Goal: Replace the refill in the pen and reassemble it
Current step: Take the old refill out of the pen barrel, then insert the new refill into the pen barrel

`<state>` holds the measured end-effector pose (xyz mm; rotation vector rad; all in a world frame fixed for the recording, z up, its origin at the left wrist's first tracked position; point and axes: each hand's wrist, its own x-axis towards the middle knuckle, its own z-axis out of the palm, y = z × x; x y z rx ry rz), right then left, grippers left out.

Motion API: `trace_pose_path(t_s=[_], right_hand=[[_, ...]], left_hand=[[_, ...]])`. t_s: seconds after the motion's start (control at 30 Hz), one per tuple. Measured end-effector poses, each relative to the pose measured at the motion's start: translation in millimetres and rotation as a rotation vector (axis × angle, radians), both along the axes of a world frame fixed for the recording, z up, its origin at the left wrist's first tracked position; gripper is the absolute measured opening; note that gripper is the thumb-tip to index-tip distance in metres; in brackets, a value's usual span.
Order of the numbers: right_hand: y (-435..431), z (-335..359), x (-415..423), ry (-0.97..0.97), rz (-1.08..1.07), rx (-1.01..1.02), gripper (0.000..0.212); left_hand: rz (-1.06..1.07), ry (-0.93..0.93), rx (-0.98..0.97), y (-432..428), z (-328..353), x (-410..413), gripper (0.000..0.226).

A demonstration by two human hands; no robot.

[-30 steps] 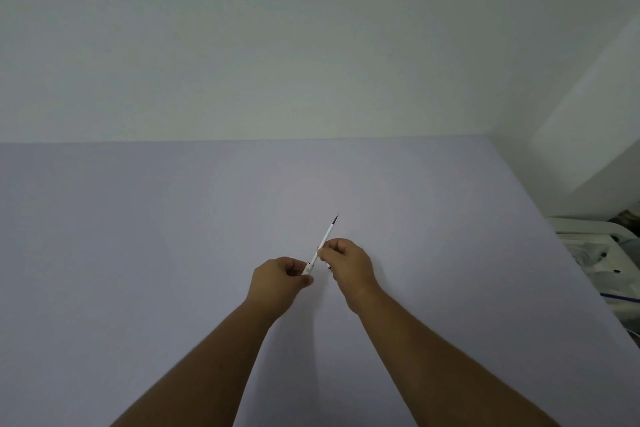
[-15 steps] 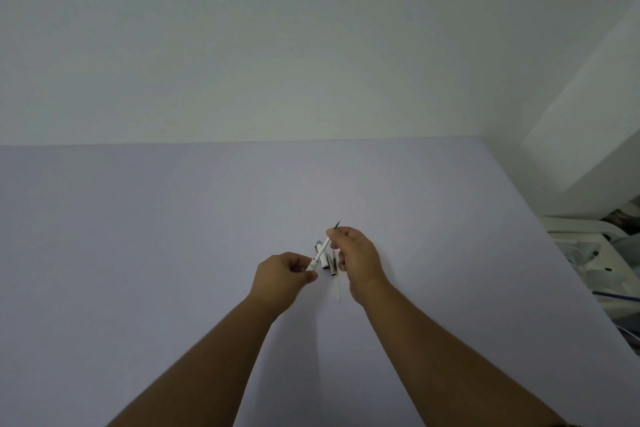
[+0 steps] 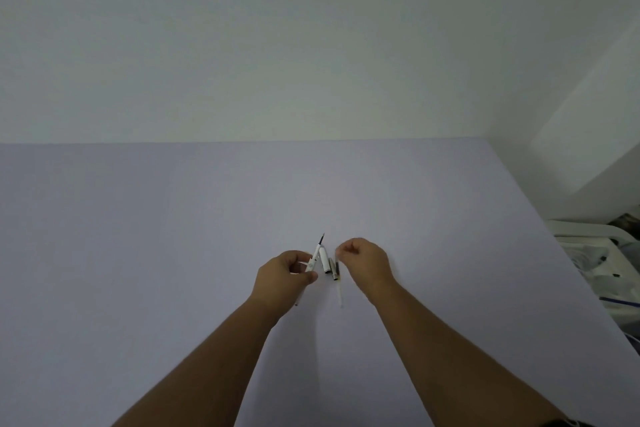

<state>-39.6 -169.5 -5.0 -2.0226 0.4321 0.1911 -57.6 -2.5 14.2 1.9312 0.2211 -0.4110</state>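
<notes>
My left hand (image 3: 284,276) pinches a thin white pen part with a dark pointed tip (image 3: 319,246); it slants up and to the right, and its lower end pokes out below the hand. My right hand (image 3: 365,262) hovers just right of it with curled fingers pinched together; anything small between them is hidden. Between the hands, on the lilac table (image 3: 138,253), lie a short white pen barrel piece (image 3: 325,262), a dark grey piece (image 3: 336,270) and a thin pale refill (image 3: 341,293).
A white wall rises behind the table's far edge. Past the table's right edge stands a white plastic item (image 3: 588,232) with clutter and a blue-striped thing. The loose pen pieces sit close to both hands.
My right hand has let go of the pen part and moved right, away from its tip. The loose pieces on the table between the hands have come into view. The left hand keeps its grip.
</notes>
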Motion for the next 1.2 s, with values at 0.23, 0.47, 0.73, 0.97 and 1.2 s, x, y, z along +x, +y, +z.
trace_pose_path(t_s=[0.23, 0.47, 0.73, 0.97, 1.2], right_hand=[[10.5, -23.0, -0.8, 0.089, 0.269, -0.447, 0.015], [15.2, -33.0, 3.0, 0.123, 0.25, -0.546, 0.023], [17.5, -31.5, 5.2, 0.211, 0.167, -0.407, 0.015], [13.8, -22.0, 6.0, 0.149, -0.091, -0.081, 0.013], [18.5, 11.8, 17.7, 0.056, -0.213, 0.545, 0.012]], left_hand=[[0.003, 0.005, -0.012, 9.3, -9.4, 5.4, 0.03], [0.008, 0.024, 0.01, 13.2, -14.0, 10.7, 0.029], [-0.007, 0.014, 0.022, 17.4, -16.7, 14.2, 0.029], [-0.033, 0.015, 0.045, 19.7, -15.9, 13.7, 0.029], [-0.07, 0.005, 0.084, 16.5, -7.8, 12.3, 0.028]])
